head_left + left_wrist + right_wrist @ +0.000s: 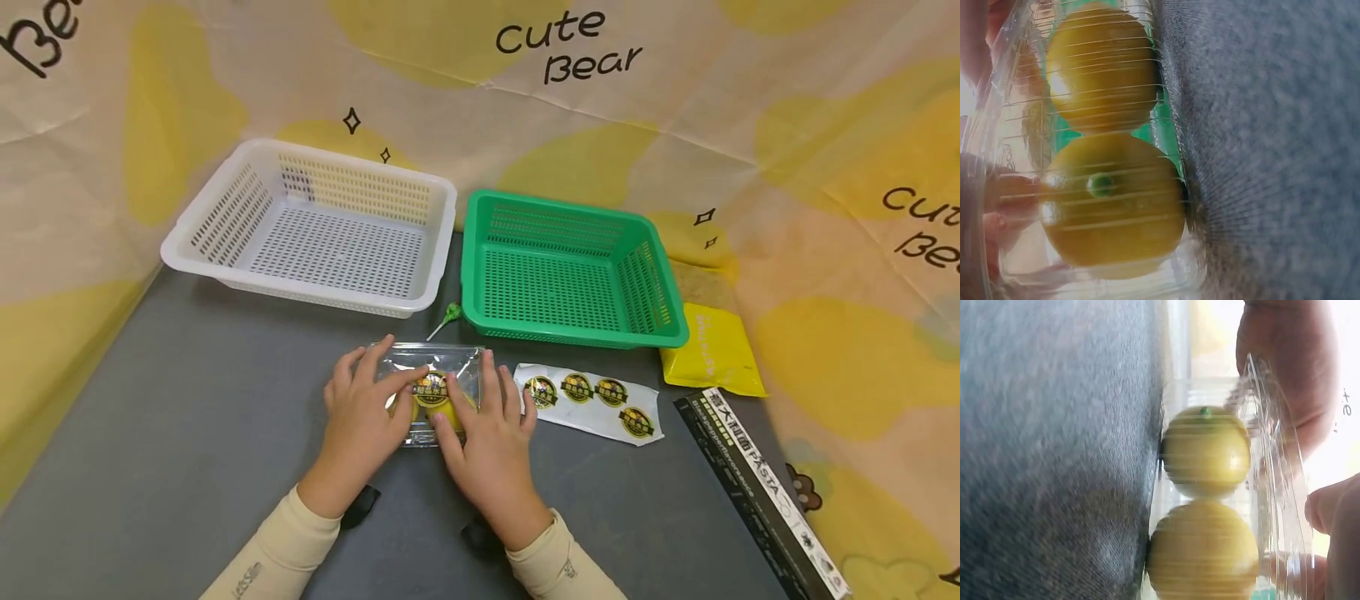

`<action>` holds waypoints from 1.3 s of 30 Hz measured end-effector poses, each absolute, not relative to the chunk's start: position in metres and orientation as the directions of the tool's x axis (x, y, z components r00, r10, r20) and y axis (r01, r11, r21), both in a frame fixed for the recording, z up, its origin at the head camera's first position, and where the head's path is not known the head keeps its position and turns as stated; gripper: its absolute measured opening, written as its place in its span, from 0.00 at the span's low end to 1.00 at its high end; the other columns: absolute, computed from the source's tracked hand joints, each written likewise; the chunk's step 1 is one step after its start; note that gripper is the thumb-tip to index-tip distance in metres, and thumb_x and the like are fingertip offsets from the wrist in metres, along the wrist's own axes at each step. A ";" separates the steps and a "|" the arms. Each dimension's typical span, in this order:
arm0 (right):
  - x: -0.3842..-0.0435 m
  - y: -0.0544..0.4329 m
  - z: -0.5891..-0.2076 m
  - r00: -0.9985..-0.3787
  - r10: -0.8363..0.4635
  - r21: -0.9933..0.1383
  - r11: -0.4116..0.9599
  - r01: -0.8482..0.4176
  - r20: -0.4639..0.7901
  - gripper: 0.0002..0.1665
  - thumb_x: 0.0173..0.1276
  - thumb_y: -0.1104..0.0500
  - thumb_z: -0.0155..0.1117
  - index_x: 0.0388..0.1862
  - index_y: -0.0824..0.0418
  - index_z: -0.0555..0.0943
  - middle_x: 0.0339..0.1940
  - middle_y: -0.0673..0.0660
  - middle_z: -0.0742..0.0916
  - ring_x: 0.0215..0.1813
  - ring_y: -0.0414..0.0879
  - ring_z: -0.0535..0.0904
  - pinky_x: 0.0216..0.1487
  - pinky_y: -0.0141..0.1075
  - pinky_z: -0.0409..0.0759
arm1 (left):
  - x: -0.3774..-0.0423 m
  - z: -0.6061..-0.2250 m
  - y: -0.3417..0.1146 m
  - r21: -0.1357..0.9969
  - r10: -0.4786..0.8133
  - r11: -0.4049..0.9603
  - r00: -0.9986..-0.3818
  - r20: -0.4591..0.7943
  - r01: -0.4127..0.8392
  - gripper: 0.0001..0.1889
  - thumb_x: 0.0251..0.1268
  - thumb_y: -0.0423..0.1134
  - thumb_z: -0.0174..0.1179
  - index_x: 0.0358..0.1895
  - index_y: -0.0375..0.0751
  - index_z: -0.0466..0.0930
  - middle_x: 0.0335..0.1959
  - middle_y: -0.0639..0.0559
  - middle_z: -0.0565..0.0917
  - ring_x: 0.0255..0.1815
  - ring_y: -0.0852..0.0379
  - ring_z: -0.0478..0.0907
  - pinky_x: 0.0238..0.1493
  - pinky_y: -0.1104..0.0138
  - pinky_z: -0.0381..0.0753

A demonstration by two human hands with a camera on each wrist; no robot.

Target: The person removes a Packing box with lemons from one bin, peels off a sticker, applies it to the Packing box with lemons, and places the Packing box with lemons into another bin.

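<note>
A clear plastic box (467,358) lies on the grey table in front of me, with a round black-and-gold sticker (431,389) on its lid. Through its ribbed wall, the left wrist view shows two round yellow fruits (1113,209) side by side; a green stem spot marks one of them. The right wrist view also shows two yellow fruits (1207,453) inside. My left hand (363,421) rests on the left part of the lid, an extended finger touching the sticker. Fingers spread, my right hand (491,450) rests on the right part, close to the sticker.
A white sheet with several round stickers (583,412) lies right of the box. Behind stand a white basket (330,287) and a green basket (570,333), with a green lollipop (452,313) between them. A yellow packet (708,350) and a black pasta box (757,492) lie at right.
</note>
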State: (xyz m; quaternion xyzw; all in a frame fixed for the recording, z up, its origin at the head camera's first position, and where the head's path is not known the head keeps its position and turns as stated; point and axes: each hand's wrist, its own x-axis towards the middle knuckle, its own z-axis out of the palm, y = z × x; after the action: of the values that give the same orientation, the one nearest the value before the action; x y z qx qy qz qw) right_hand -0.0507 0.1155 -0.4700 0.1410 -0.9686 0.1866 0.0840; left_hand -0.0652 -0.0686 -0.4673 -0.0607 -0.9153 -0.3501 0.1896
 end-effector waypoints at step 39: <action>-0.050 0.144 -0.479 -0.975 -0.083 -0.445 0.880 -0.169 0.208 0.29 0.81 0.42 0.55 0.79 0.36 0.75 0.90 0.54 0.49 0.85 0.65 0.49 0.76 0.71 0.41 | -0.059 -0.466 -0.101 0.757 -0.057 0.653 -0.994 0.090 0.031 0.19 0.83 0.47 0.56 0.69 0.54 0.84 0.83 0.32 0.58 0.78 0.26 0.46 0.69 0.28 0.52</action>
State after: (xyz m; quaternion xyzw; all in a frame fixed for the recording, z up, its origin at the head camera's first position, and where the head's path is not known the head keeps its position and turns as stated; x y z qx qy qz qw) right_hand -0.0498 0.1439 -0.4788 0.0653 -0.9651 0.2365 0.0916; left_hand -0.0591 -0.1006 -0.4655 0.0073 -0.9074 -0.4167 0.0530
